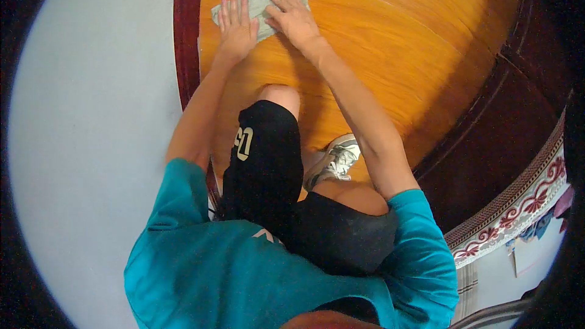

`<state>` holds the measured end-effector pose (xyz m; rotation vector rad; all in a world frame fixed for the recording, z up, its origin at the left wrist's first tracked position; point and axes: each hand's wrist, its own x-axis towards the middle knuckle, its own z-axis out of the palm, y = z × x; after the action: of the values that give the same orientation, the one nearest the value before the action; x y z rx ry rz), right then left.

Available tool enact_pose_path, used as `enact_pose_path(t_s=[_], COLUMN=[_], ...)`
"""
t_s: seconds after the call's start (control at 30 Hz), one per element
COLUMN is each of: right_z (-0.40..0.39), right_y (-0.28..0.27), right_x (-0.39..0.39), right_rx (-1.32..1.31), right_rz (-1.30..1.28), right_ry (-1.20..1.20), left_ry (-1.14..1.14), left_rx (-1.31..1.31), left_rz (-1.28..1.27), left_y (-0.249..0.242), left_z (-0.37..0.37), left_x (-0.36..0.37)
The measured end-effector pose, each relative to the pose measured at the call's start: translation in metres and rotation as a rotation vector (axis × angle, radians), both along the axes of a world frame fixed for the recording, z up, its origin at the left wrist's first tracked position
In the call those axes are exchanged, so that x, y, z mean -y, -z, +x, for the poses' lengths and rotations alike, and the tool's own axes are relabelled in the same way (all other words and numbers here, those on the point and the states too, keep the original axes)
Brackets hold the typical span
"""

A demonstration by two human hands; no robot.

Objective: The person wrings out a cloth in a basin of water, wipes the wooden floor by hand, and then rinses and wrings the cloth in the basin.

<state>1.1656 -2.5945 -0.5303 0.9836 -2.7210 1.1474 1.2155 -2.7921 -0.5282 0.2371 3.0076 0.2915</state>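
A pale grey-green cloth lies spread on the glossy orange-brown wooden floor. My left hand rests flat on its left part, fingers stretched out and pointing away from me. On the cloth's right part lies my right hand, palm down, with the fingers slightly bent and apart. Both arms reach forward past my bent knees. What lies under the palms is hidden.
A white wall with a dark red baseboard runs along the left. To the right is a dark brown panelled piece with a patterned red-and-white cloth edge. My shoe stands on the floor between my arms.
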Motion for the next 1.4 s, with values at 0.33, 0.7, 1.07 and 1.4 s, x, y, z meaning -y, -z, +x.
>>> enact_pose_path(t_s=[0.33, 0.7, 1.07, 1.4], right_z=[-0.009, 0.044, 0.07, 0.124], right_y=[0.009, -0.009, -0.004, -0.007], right_x=[0.025, 0.111, -0.004, -0.162], right_rx=[-0.013, 0.044, 0.162, 0.221], right_rz=[0.09, 0.189, 0.086, 0.038], right_ry=[-0.034, -0.192, -0.13, 0.05], left_ry=[-0.013, -0.182, -0.215, 0.07], left_rx=[-0.021, 0.069, 0.377, 0.261], left_rz=[0.047, -0.066, 0.154, 0.089], left_y=[-0.006, -0.02, 0.001, -0.004], left_z=[0.004, 0.079, 0.076, 0.119], left_x=[-0.005, 0.038, -0.067, -0.217])
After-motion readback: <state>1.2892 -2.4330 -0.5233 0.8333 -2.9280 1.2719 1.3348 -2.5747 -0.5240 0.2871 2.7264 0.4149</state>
